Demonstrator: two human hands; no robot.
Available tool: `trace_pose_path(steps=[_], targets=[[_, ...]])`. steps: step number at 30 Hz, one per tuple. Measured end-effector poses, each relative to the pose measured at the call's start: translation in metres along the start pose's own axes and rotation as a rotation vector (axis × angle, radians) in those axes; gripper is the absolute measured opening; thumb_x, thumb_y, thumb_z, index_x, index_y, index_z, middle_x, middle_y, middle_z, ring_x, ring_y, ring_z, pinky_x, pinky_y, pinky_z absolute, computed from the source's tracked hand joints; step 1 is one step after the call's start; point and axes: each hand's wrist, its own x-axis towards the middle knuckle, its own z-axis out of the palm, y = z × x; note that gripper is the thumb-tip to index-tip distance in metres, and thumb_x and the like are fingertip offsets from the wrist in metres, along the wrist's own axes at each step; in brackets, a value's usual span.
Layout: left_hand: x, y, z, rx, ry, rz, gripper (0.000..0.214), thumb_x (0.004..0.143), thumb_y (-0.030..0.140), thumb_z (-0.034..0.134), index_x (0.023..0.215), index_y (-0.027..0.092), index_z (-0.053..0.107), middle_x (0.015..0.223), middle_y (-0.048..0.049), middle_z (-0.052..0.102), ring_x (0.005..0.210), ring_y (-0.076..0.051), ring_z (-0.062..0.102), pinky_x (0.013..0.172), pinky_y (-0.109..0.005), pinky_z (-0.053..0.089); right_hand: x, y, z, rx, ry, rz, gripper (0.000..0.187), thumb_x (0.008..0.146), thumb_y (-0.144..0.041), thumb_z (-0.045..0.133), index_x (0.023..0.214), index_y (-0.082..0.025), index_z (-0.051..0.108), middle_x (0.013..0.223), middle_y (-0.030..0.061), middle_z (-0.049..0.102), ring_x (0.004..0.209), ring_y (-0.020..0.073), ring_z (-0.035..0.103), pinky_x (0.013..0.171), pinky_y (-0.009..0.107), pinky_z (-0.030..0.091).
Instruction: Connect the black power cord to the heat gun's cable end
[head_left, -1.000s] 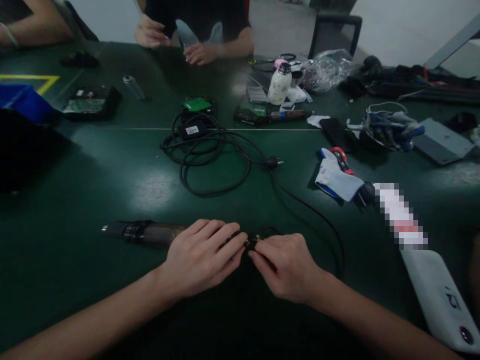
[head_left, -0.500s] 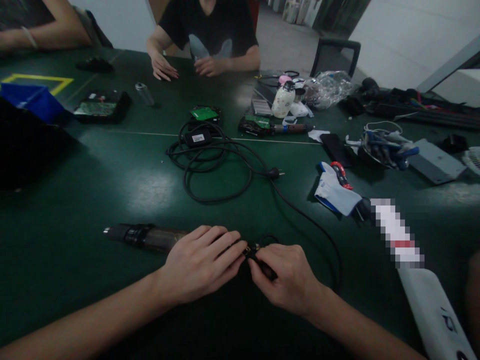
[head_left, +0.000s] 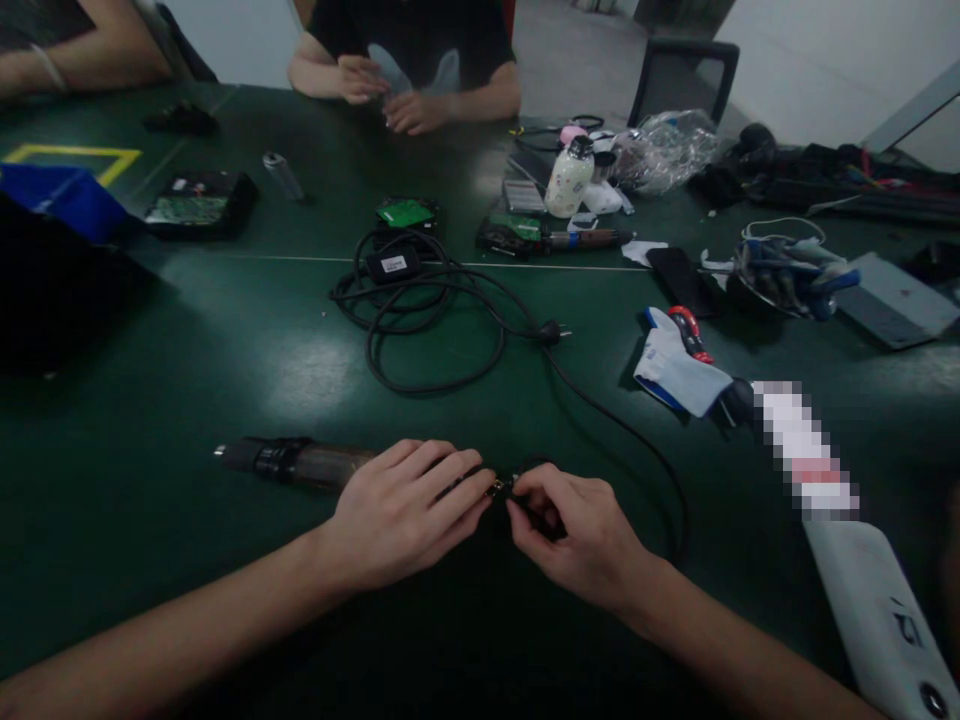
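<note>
An electric screwdriver (head_left: 300,464) lies on the green table, its bit end pointing left. My left hand (head_left: 409,510) is wrapped over the rear of its body, covering much of the handle. At the tool's tail end, my right hand (head_left: 574,525) pinches the cord's connector (head_left: 507,487) between thumb and fingers. Whether the connector is seated in the tool or only against it, I cannot tell. A black cord (head_left: 630,432) curves from the right hand's side up to a coil (head_left: 435,385) with a black adapter box (head_left: 393,264) and a plug (head_left: 551,331).
Beyond the coil sit several hard drives (head_left: 405,213), another electric screwdriver (head_left: 589,239) and a white bottle (head_left: 570,178). A glove (head_left: 679,365), a phone (head_left: 681,280) and a long white object (head_left: 874,600) lie right. A blue bin (head_left: 64,200) stands left. A person (head_left: 412,60) sits opposite.
My right hand's fingers have loosened slightly and shifted a little at the connector. My left hand stays on the screwdriver. The person opposite has drawn both hands together. The view has tilted slightly.
</note>
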Motion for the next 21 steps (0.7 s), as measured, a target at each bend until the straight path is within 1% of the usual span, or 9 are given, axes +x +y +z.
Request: trace_pose_path(steps=[5,9,16,21], targets=[[-0.0009,-0.0011,-0.0013,-0.015,0.002,0.01,0.03,0.096,0.029,0.068,0.126,0.023,0.068,0.124,-0.0012,0.073,0.105,-0.022,0.067,0.085,-0.037,0.049,0.0009,0.0018,-0.0017,0.049,-0.048,0.002,0.008,0.097,-0.019,0.063,0.102,-0.021,0.058,0.071,-0.0059,0.057,0.055,0.0093,0.055,0.054,0.023,0.04],[-0.0018,-0.0017,-0.0012,-0.03,0.008,0.009,0.029,0.096,0.029,0.069,0.125,0.024,0.068,0.126,-0.0004,0.073,0.108,-0.022,0.067,0.085,-0.036,0.049,0.0022,0.0026,-0.0032,0.048,-0.053,-0.012,0.008,0.097,-0.019,0.063,0.103,-0.021,0.058,0.071,-0.0057,0.057,0.056,0.0094,0.054,0.053,0.023,0.039],[-0.0009,0.0003,-0.0008,-0.04,-0.003,-0.058,0.021,0.098,0.033,0.069,0.118,0.026,0.069,0.122,0.0018,0.074,0.1,-0.019,0.068,0.081,-0.036,0.047,0.003,0.0004,-0.0052,0.085,-0.079,0.012,0.005,0.099,-0.02,0.062,0.102,-0.021,0.058,0.073,-0.0047,0.059,0.058,0.0094,0.055,0.054,0.022,0.04],[-0.0004,0.0012,-0.0025,-0.065,0.004,-0.044,0.029,0.096,0.031,0.069,0.124,0.026,0.068,0.125,0.001,0.073,0.104,-0.021,0.068,0.082,-0.037,0.048,0.0037,-0.0015,-0.0067,0.09,-0.085,0.024,0.003,0.1,-0.02,0.061,0.101,-0.021,0.058,0.073,-0.0045,0.059,0.058,0.0095,0.055,0.053,0.022,0.04]])
